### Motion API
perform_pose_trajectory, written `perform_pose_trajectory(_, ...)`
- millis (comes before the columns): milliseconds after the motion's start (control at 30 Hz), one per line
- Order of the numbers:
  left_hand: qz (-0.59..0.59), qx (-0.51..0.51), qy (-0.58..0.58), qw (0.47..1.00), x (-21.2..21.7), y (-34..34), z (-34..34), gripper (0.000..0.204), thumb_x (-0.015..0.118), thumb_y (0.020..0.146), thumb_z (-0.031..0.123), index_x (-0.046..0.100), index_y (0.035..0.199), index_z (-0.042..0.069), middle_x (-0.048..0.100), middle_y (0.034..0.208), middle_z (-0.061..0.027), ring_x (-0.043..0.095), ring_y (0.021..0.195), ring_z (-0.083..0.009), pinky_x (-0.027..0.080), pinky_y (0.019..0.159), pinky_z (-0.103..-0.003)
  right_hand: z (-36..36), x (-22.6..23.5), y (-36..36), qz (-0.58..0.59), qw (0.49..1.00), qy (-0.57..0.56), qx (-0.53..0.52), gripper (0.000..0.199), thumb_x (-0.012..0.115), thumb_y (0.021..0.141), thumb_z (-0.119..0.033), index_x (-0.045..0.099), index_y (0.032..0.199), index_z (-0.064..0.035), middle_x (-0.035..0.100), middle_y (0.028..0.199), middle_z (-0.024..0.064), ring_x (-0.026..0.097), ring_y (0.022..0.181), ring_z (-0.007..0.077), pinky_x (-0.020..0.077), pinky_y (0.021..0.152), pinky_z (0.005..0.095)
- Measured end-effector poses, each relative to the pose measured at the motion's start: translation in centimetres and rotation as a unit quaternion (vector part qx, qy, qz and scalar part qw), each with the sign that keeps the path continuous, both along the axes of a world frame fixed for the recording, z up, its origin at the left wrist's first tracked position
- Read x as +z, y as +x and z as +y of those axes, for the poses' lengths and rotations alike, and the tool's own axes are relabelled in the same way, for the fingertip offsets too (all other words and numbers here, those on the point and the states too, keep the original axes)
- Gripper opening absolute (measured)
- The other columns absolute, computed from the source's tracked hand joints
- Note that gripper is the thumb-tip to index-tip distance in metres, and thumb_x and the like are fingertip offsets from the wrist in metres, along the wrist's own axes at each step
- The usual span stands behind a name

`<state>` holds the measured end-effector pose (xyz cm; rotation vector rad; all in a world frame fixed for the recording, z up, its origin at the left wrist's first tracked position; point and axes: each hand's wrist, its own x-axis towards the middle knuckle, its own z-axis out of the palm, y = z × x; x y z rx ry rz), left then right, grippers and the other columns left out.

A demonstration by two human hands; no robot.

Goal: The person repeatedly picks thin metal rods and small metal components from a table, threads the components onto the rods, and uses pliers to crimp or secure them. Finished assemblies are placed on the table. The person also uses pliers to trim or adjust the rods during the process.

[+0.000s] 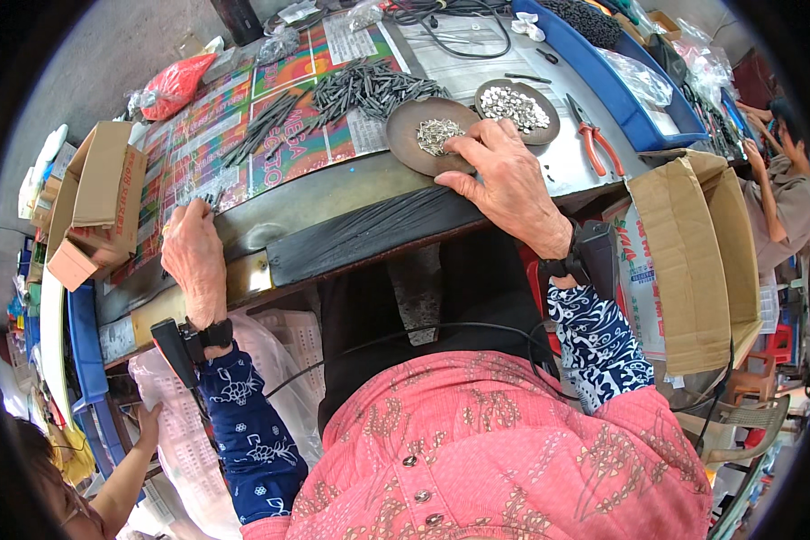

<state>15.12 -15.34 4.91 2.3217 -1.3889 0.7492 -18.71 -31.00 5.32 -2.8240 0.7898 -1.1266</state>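
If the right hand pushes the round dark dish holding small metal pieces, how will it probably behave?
The round dark shallow dish would probably slide easily, since the metal tabletop looks smooth. Its small silvery pieces lie loose and might scatter. The right hand rests at its rim.

I see orange-handled pliers (592, 142) lying on the metal surface (567, 166), right of a second dish of pale pieces (517, 108). A blue tray (634, 112) sits beyond them. Open cardboard boxes stand at far left (94, 202) and right (697, 261). A red plastic bag (175, 84) lies at the far edge.
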Motion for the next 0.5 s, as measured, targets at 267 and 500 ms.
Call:
perform_pose_trajectory(267, 0.021, -0.058, -0.040, 0.997, 1.0, -2.0, -0.5, 0.007, 0.063, 0.083, 0.018, 0.064, 0.087, 0.012, 0.062, 0.086, -0.0084, 0.060, 0.082, -0.0324, 0.048, 0.068, -0.043, 0.1, 0.6, 0.1, 0.038, 0.999, -0.013, 0.003, 0.033, 0.072, 0.077, -0.031, 0.066, 0.094, -0.0032, 0.054, 0.091, 0.0101, 0.050, 0.089, 0.0282, 0.0439, 0.079, 0.0380)
perform_pose_trajectory(500, 0.046, -0.067, -0.005, 0.997, 2.9, -1.3, -3.5, 0.011, 0.056, 0.084, 0.019, 0.063, 0.087, 0.011, 0.064, 0.084, -0.0115, 0.061, 0.080, -0.0363, 0.047, 0.067, -0.047, 0.2, 1.2, 0.1, 0.015, 0.998, 0.041, 0.048, 0.024, 0.073, 0.074, -0.019, 0.065, 0.090, -0.0019, 0.056, 0.091, 0.0095, 0.050, 0.090, 0.0291, 0.0434, 0.078, 0.0387)
